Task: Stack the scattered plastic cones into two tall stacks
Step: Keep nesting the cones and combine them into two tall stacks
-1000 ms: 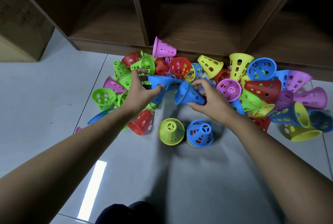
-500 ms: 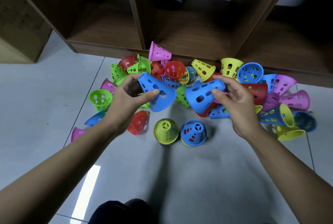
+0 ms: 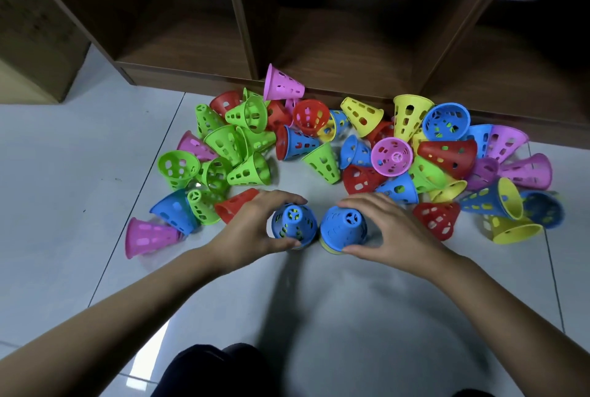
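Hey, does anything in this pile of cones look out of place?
Nothing looks broken. Loose cones lie tipped every way by the wooden shelf; one pink cone perches atop the heap. Only the left stack in the left hand and the right stack in the right hand stand upright.

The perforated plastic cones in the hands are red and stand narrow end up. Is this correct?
Only the colour is wrong. The head view shows the left blue perforated plastic cone in the left hand and the right blue perforated plastic cone in the right hand, both narrow end up.
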